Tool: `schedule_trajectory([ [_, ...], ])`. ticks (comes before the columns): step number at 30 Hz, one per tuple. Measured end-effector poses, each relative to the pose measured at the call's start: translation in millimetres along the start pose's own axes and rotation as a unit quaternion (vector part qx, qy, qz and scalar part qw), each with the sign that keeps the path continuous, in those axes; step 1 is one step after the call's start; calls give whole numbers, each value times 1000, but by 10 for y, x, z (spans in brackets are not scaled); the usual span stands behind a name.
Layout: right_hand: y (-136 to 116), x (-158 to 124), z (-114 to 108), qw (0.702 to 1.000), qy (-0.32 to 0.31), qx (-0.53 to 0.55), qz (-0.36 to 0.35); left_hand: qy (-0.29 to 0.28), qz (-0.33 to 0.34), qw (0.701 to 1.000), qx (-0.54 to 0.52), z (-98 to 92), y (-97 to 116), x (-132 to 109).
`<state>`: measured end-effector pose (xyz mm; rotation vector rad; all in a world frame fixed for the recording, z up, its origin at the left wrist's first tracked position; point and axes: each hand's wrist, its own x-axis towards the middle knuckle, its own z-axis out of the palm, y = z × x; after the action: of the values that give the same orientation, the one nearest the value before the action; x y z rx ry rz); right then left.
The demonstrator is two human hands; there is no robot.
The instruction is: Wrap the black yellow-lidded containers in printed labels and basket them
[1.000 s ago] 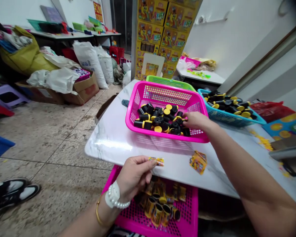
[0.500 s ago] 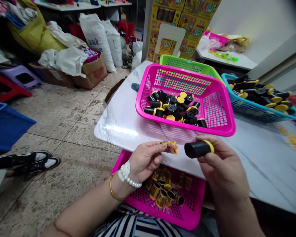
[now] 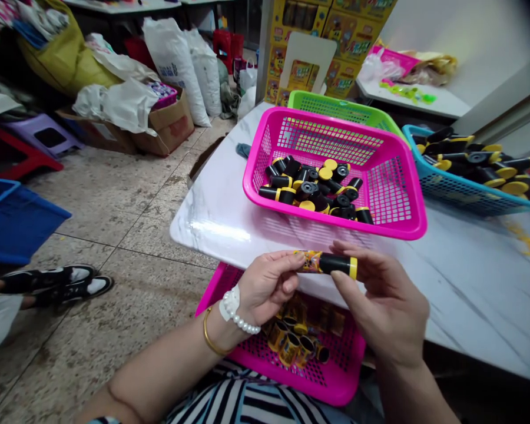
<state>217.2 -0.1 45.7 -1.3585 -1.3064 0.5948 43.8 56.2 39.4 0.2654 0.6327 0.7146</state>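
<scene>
My left hand [image 3: 269, 282] pinches a yellow printed sleeve [image 3: 311, 261] between thumb and fingers. Pushed against the sleeve's right end is a black plastic tube [image 3: 333, 263] with a yellow cap, the two in one line; whether the tube's end is inside the sleeve I cannot tell exactly. The fingers and thumb of my right hand [image 3: 380, 300] are closed on the tube near its cap. Below my hands, a lower pink basket [image 3: 331, 386] holds several tubes with yellow printed wraps [image 3: 289, 350]. An upper pink basket [image 3: 335, 222] on the table holds many black tubes with yellow caps [image 3: 307, 188].
Behind stands a green basket [image 3: 344, 106]; a blue basket [image 3: 463, 188] of black and yellow tubes is at right on the marbled table [image 3: 216, 224]. Stacked yellow boxes [image 3: 344, 53] rise at the back. A blue bin [image 3: 22, 224] and a person's shoes [image 3: 70, 282] are at left.
My right hand has moved left, bringing the black tube's open end to the printed sleeve. My left hand still pinches the sleeve in nearly the same place.
</scene>
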Motion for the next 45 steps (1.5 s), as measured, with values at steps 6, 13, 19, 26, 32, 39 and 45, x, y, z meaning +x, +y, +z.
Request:
schedule_trajectory([
  [6, 56, -45, 7, 999, -32, -14, -28, 5, 10, 1000, 4, -44, -3, -12],
  [13, 73, -21, -54, 997, -68, 17, -21, -5, 9, 999, 35, -57, -10, 0],
  [19, 132, -35, 8, 997, -47, 41, -47, 16, 33, 995, 94, -87, -78, -55],
  [26, 178, -105, 71, 990, -31, 65, -120, 2, 95, 974, 206, -114, 22, -186],
  [32, 160, -117, -39, 986, -126, -34, -106, -71, 41, 957, 279, -167, 85, -95],
  [39, 188, -142, -121, 982, -67, -81, -155, -105, 49, 956, 270, -6, 1, -4],
  [45, 224, -134, -174, 963, -67, -130, -226, -93, 29, 953, 287, -118, 53, -11],
])
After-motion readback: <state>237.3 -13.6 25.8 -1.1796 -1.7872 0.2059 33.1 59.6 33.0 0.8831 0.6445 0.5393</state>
